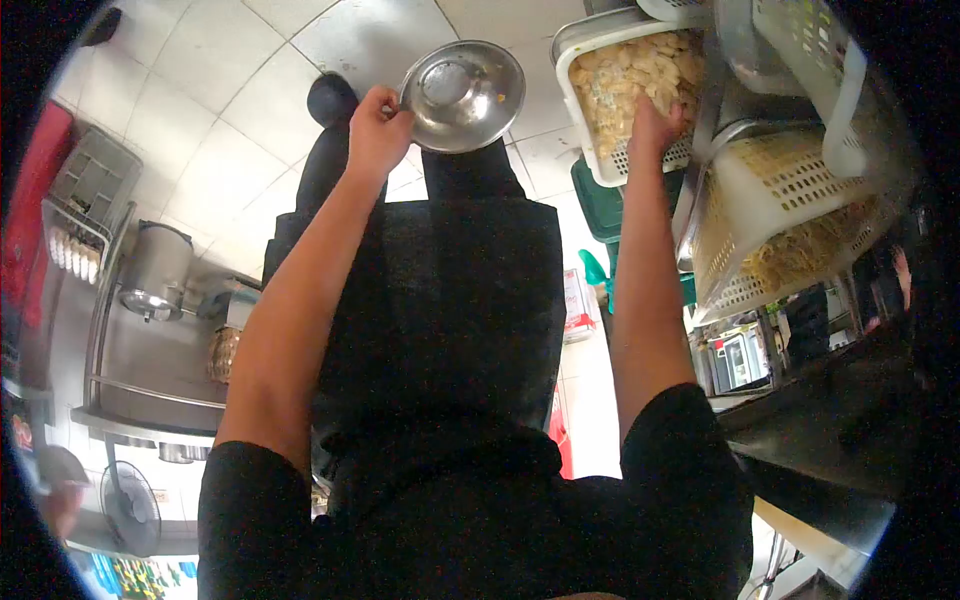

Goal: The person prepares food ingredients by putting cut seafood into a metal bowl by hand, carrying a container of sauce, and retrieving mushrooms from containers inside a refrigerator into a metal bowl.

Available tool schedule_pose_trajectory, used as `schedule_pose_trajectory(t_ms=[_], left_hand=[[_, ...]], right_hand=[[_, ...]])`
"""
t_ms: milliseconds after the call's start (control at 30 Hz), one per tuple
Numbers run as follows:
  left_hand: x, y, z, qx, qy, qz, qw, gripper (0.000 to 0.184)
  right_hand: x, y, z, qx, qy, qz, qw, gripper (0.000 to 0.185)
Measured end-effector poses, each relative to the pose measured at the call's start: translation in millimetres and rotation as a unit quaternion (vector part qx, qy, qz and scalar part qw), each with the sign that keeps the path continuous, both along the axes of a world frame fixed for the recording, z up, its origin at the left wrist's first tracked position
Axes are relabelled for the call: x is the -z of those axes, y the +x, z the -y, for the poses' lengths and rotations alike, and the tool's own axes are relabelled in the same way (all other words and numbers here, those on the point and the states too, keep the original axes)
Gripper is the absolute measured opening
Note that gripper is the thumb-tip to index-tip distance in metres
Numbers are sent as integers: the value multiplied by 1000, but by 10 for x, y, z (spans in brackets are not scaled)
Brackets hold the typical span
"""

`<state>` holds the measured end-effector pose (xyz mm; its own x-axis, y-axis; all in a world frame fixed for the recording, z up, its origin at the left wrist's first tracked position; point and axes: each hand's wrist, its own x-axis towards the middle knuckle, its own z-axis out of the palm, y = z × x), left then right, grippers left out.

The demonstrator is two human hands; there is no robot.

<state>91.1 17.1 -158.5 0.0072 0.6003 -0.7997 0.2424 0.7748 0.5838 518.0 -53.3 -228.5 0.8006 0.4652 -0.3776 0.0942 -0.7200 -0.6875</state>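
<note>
My left hand (381,134) is closed on the near left rim of a round stainless steel bowl (486,118). The bowl is held tilted above the tiled floor, its inside facing me, with a small orange speck on it. To the right, my right hand (657,128) reaches into a white perforated plastic basket (567,88) filled with pale, flat food pieces (630,72). Its fingers curl in among the pieces, and the fingertips are partly hidden.
Another white basket (735,225) with thin, stringy pale food (800,252) stands right of my right forearm. Below the first basket is a green bin (597,205). A steel pot (158,268), a fan (130,508) and metal shelving line the left. A blurred hand (65,508) shows at lower left.
</note>
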Motion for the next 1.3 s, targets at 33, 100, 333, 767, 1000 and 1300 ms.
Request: schedule_pose_trajectory(t_ms=[33,100,333,767,1000,1300], left_hand=[[10,66,-17,18,3,-19,1000,12],[41,210,-20,56,7,-55,997,13],[-9,452,-33,126,0,-54,991,15],[120,5,5,77,31,-22,996,12],[139,56,97,107,37,-28,993,12],[200,14,106,81,31,20,996,12]], right_hand=[[-217,-138,33,-18,8,8,1000,60],[-887,-717,-157,-2,-23,9,1000,58],[-1316,-2014,-383,-284,-63,-58,955,60],[244,-62,574,10,-105,-158,982,85],[840,511,1178,-211,-248,6,946,54],[180,-772,24,-50,-154,-78,984,97]])
